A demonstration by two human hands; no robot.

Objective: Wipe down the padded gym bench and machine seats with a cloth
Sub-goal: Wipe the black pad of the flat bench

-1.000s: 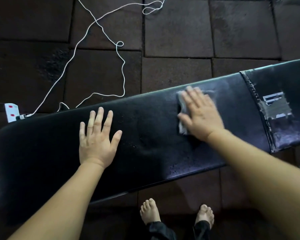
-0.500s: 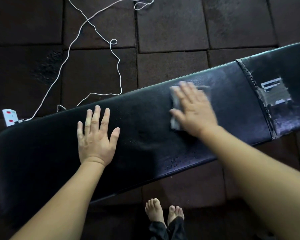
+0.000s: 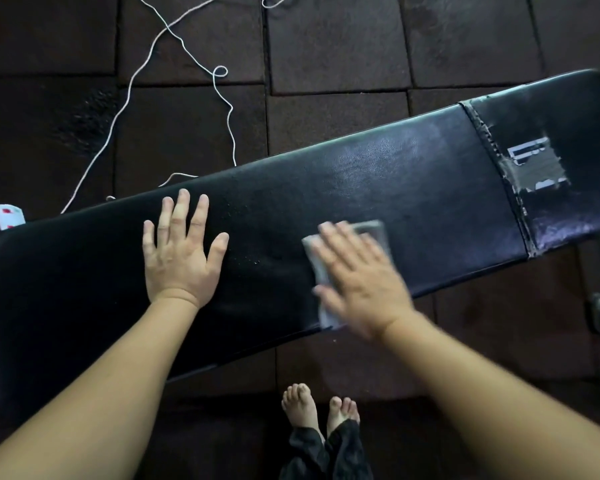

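Stretching slantwise across a floor (image 3: 333,39) of dark square tiles, one long black padded desk (image 3: 413,188) fills the middle of the view. A frayed seam (image 3: 492,161) sets off its right-hand section, which bears one torn grey patch (image 3: 537,171). A pale sheen shows on the upholstery just left of that seam.

One thin white cord (image 3: 129,88) loops over the tiles beyond the desk. It runs down toward one small white block (image 3: 9,216) with red marks, which sits at the desk's far left edge.

A person leans over the desk with both bare arms extended. The left hand (image 3: 181,258) lies palm down on the upholstery left of centre. Its fingers (image 3: 182,216) are straight and spread apart, holding nothing. The right hand (image 3: 361,289), blurred by motion, presses flat on one grey cloth (image 3: 374,230). Its fingers (image 3: 340,244) are straight and close together, laid over the fabric rather than curled round it.

The cloth lies on the near half of the desk, right of centre. It shows beyond the fingertips and beside the thumb, and its lower end reaches the near edge.

Fine pale specks (image 3: 250,261) dot the surface between the two hands.

Below the desk, two bare feet (image 3: 300,407) stand close together on the tiles, above dark trouser legs (image 3: 326,455).
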